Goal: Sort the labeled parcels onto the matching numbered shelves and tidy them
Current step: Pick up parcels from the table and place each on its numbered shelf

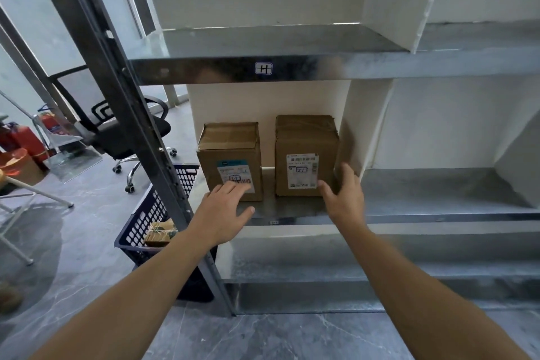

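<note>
Two brown cardboard parcels stand upright side by side in the leftmost bay of a metal shelf (289,213). Each bears a white label with a handwritten number. My left hand (225,207) reaches to the left parcel (230,152), straight fingers touching its lower front over the label. My right hand (344,196) is at the lower right corner of the right parcel (306,143), thumb on the front face and fingers along its right side. The shelf above carries a small tag (263,68) on its front edge.
A dark blue plastic basket (146,213) with a wrapped parcel inside stands on the floor left of the shelf post (122,102). Further left are a black office chair (128,128), red fire extinguishers (20,137) and a white table leg. White dividers separate the bays.
</note>
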A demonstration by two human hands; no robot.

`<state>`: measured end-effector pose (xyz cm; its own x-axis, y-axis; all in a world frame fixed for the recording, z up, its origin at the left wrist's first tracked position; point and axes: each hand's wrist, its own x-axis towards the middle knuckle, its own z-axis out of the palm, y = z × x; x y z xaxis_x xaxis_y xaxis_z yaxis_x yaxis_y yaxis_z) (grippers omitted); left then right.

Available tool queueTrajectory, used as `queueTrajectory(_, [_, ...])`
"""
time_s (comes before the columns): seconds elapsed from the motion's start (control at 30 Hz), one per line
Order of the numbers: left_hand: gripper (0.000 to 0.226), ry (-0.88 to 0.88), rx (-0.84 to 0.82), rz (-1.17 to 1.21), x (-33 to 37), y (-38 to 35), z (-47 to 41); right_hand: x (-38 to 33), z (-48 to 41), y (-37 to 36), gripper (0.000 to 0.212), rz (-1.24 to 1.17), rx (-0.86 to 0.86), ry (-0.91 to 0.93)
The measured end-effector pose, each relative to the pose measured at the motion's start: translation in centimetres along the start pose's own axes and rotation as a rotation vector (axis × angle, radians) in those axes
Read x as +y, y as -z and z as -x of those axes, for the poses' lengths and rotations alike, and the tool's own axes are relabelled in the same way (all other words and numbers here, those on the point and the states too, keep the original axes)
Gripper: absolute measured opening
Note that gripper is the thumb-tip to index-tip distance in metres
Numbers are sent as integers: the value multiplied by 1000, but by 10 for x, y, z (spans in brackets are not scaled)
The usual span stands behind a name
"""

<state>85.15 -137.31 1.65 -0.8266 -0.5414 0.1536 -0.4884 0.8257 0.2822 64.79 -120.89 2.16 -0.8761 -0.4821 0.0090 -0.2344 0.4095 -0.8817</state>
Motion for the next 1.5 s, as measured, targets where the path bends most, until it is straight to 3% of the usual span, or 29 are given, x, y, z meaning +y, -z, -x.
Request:
queueTrajectory(0.37, [51,-147,-53,-100,29,3,59,33,122,34,51,780,-114,322])
queueTrajectory(0.63, [50,-381,-123,-73,116,-26,82,75,193,115,50,998,-81,114])
queueTrajectory(0.9, [52,-662,-204,-70,274,-69,70,145,243,232,44,994,101,-161])
queueTrajectory(1.3, [51,-1010,-206,62,628,-142,88,262,318,534,50,1077,370,-496])
queueTrajectory(1.5, [52,-1115,-242,90,746,-177,102,299,346,633,48,1069,424,-658])
